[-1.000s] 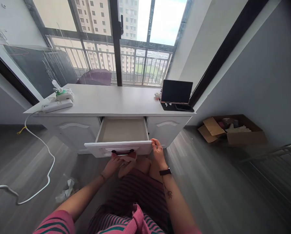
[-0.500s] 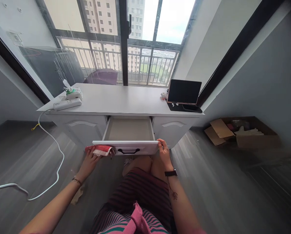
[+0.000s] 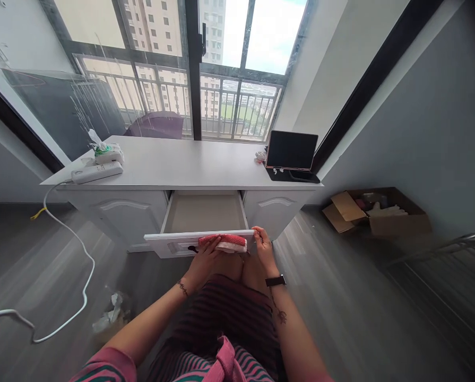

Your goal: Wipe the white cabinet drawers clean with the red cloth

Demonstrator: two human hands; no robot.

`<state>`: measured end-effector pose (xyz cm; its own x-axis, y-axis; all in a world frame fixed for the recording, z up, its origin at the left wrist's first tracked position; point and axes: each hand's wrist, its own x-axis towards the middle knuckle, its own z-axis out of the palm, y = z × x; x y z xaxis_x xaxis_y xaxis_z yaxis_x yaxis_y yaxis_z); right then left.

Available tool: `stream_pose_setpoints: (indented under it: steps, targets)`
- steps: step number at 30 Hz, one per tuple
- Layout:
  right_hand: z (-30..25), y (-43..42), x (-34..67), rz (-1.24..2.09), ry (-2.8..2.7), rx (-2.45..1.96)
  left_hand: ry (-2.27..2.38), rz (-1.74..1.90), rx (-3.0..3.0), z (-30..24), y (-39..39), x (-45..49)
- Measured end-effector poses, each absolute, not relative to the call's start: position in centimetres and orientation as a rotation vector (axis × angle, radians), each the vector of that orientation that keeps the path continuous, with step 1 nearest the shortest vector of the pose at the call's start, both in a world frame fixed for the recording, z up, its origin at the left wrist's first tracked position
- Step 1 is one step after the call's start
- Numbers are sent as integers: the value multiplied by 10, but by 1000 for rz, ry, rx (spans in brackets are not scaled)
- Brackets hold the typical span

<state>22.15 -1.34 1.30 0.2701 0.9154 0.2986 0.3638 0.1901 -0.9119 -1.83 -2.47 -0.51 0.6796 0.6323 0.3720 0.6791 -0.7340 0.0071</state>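
Note:
A white desk drawer is pulled out, and its grey-beige inside holds nothing that I can see. My left hand presses a folded red-and-white cloth against the right half of the drawer's front, near the top edge. The cloth covers most of the dark handle; only its left end shows. At the drawer front's right corner, my right hand grips the edge, fingertips over the top.
On the white desk stand a power strip, a tissue pack and a tablet. A white cable trails over the floor at left. An open cardboard box and a plastic bag lie on the floor.
My left hand has slid the cloth rightward along the drawer front, from its left end across the handle. My right hand keeps its grip on the right corner.

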Motion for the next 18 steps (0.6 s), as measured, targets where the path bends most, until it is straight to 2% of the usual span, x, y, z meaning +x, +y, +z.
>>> stream_pose_setpoints:
  steps: [3,8,11,15,18]
  targets:
    - [11,-13,219,591,-1305,-1383,-1085,-541,-2705,-8,-24,-44]
    - [11,-11,217,520,-1292,-1404,-1277,-505,-2533,-25,-29,-139]
    - [15,-17,209,367,-1312,-1459,-1438,-539,-2457,-38,-38,-191]
    - [15,-37,174,-82,-1321,-1533,-1733,-768,-2367,-66,-51,-218]
    - [6,-50,131,-30,-1724,-1454,-2153,-1184,-2182,-88,-56,-206]
